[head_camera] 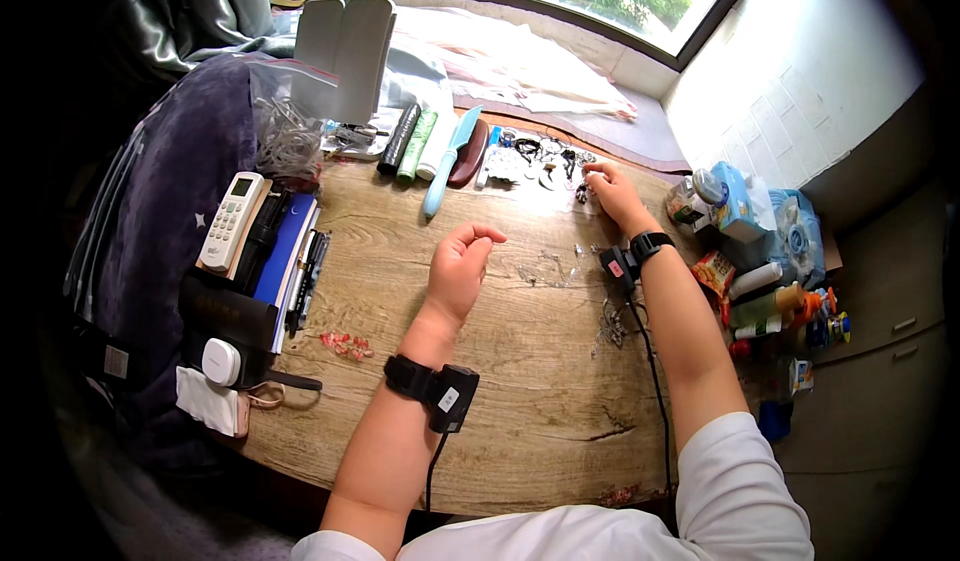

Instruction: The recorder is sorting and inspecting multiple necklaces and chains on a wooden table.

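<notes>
My left hand is over the middle of the wood-grain table, loosely curled with its index finger bent forward; whether it holds anything small is not clear. My right hand reaches toward the back right, thumb and fingertips close together at a small dark item beside a spread of small accessories. Whether the fingertips grip it cannot be made out. Thin silvery chains lie between the hands, and a tangle of silvery chains sits near my right wrist. Red beads rest left of my left forearm.
Along the back stand a light blue comb, a brown case and rolled bags. At left are a white remote control, a blue book and pens. Jars, a tissue box and bottles crowd the right edge. Cables trail from both wrist devices.
</notes>
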Demonstrator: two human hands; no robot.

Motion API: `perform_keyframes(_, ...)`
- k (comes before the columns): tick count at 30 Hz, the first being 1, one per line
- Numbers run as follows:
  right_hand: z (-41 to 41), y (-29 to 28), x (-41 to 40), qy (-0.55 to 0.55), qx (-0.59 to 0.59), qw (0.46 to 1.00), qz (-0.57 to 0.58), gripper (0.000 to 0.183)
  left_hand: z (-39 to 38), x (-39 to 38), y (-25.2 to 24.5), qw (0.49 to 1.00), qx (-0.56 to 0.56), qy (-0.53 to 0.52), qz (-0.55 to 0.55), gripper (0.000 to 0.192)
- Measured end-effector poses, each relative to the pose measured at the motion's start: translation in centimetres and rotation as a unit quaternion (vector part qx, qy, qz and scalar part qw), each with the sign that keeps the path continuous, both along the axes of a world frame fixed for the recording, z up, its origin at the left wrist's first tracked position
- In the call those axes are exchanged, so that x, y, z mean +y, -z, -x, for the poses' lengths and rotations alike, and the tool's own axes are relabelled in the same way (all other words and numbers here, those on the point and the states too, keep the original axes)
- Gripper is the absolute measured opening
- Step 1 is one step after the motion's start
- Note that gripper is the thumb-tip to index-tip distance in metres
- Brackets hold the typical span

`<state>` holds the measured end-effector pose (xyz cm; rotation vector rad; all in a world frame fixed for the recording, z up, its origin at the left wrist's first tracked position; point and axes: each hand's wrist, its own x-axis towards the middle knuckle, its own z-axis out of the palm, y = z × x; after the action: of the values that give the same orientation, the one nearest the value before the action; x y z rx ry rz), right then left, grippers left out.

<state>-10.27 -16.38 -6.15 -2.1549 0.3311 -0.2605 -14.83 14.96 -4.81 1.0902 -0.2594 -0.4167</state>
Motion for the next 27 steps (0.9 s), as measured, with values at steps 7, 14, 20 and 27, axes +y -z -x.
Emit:
perform_keyframes(7, 2.1, -1.9, 1.9, 0.029, 0.062, 0.997, -0.036, 0.036, -0.2, 0.0, 0.4, 1.0, 0.006, -0.003, -0.001, 0.013)
perform_keyframes(14, 9.6, -5.3, 5.8, 0.024, -0.019, 0.999, -0.035, 0.024, -0.1, 0.4, 0.6, 1.0, -0.003, -0.004, -0.009, 0.013)
perform_keyframes(20, 19.8, -5.3, 5.3, 0.054, -0.046, 0.984, -0.162, 0.015, 0.0, -0.3, 0.3, 1.0, 0.012, -0.001, 0.013, 0.014)
perform_keyframes(27, 25.5, -3.3, 5.8, 0.078, 0.011, 0.995, -0.053, 0.013, -0.2, 0.0, 0.7, 1.0, -0.011, 0.004, 0.006, 0.014)
